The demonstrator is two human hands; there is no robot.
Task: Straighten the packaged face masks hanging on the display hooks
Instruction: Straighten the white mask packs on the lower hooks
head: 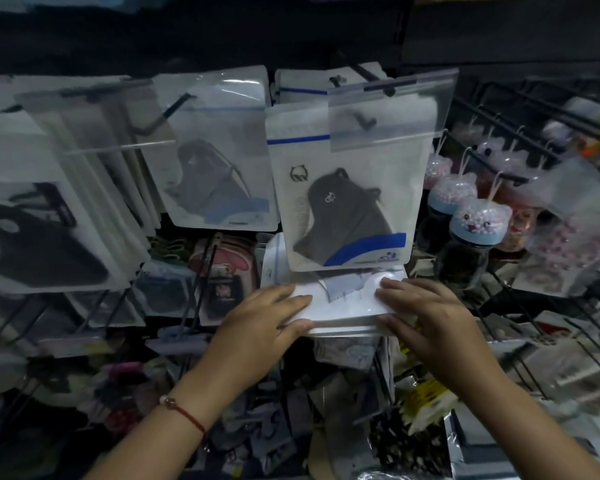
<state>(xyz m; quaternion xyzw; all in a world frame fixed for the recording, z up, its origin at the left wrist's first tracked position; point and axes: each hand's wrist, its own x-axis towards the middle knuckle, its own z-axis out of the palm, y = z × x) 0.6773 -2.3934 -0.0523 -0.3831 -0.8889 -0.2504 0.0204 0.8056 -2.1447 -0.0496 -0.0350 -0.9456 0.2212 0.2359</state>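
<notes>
A stack of packaged face masks (343, 306) hangs low at the centre of a shop display, its bottom edges squared between a person's two hands; the left hand (257, 327) grips the stack's left edge, fingers laid over the front pack and thumb tucked under the lower corner; the right hand (426, 313) holds the right edge the same way, fingers spread flat across the front and thumb beneath the bottom edge. The front pack is white with a pale grey mask showing through its window; its top is hidden behind a white pouch with a dark mask (347, 209), which hangs directly above and overlaps it. A clear zip bag (385, 109) hangs from a black hook (364, 72) in front of that pouch's upper right corner. To the left, another pouch with a grey mask (219, 168) hangs tilted; further left, a blurred row of white mask packs (49, 220) fans out on the hooks. To the right hang bead-filled animal-face jars (478, 216) on wire pegs. A red string bracelet (184, 412) circles the left wrist; assorted small packets crowd the dim shelves below.
</notes>
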